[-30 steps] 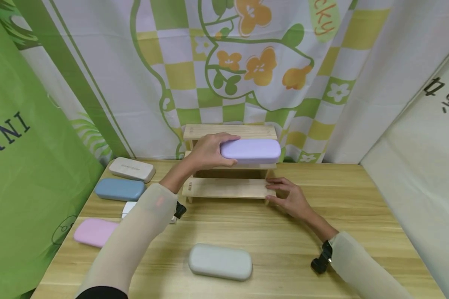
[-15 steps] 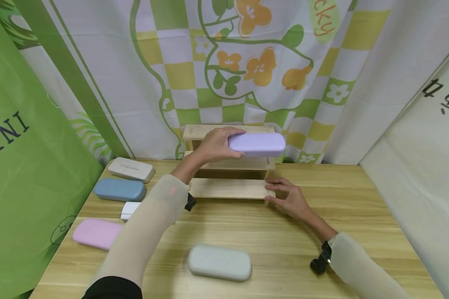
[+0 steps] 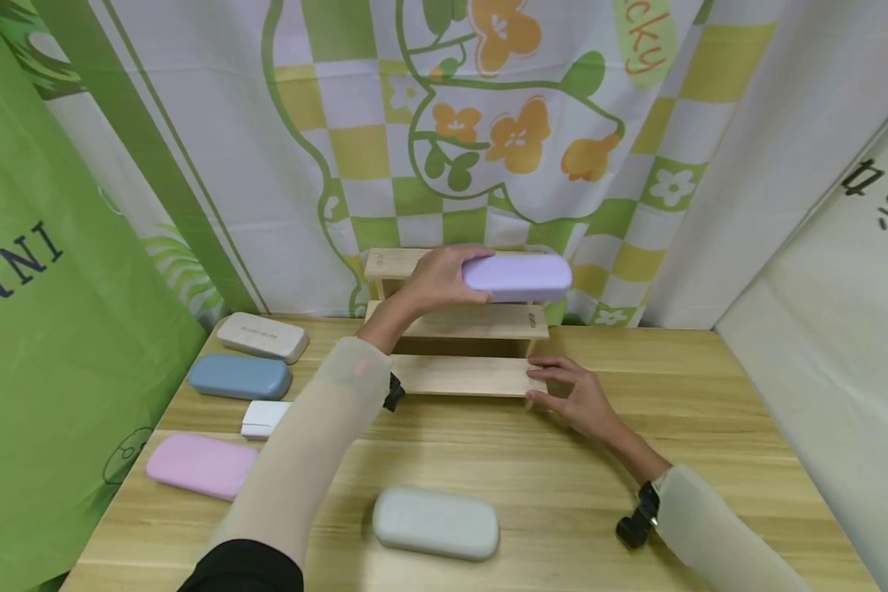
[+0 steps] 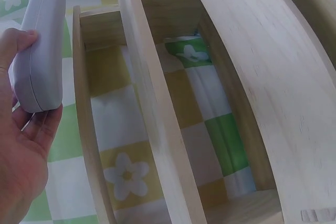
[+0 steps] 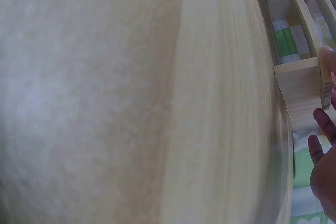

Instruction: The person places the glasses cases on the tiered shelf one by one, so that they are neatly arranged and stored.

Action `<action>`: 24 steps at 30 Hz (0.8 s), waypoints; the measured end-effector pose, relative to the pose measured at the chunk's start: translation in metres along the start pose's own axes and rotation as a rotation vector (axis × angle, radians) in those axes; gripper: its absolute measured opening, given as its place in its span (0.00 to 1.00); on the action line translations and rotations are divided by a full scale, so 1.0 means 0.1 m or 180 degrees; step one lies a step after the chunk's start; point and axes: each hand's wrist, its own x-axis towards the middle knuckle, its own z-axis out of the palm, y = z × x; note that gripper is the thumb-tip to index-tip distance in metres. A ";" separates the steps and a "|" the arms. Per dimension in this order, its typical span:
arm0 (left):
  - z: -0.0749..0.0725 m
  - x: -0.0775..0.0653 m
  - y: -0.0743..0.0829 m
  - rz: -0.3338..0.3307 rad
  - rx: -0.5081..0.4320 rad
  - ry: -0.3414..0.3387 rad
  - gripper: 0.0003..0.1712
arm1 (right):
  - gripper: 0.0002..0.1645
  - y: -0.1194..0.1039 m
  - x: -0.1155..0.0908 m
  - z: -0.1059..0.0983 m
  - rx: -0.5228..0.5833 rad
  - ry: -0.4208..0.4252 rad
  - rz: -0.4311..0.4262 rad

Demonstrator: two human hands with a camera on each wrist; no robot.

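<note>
My left hand (image 3: 447,281) grips a lavender glasses case (image 3: 518,277) by its left end, thumb on the near side. In the head view the case overlaps the right part of the top tier of a three-tier wooden display stand (image 3: 462,376). From the left wrist, the lavender case (image 4: 39,45) shows a seam along its side, apart from the wooden boards. My right hand (image 3: 577,399) pinches the right end of the stand's lowest board, thumb at the front edge. The right wrist view catches only part of that hand (image 5: 325,166) around the board end.
Left on the wooden table (image 3: 636,427) lie an off-white case (image 3: 262,335), a blue case (image 3: 239,376), a white case (image 3: 262,418) and a pink case (image 3: 200,465), the last two partly behind the left sleeve. A grey-green case (image 3: 435,523) lies at the front. A patterned curtain (image 3: 481,197) hangs behind the stand.
My left hand has carried the lavender case to the right and further back, from in front of the middle tier to over the top tier. The right hand has stayed at the lowest board.
</note>
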 end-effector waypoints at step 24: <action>0.07 0.18 0.03 -0.0266 0.0042 -0.0038 0.44 | 0.21 0.05 -0.01 0.00 -0.0018 -0.0055 0.0109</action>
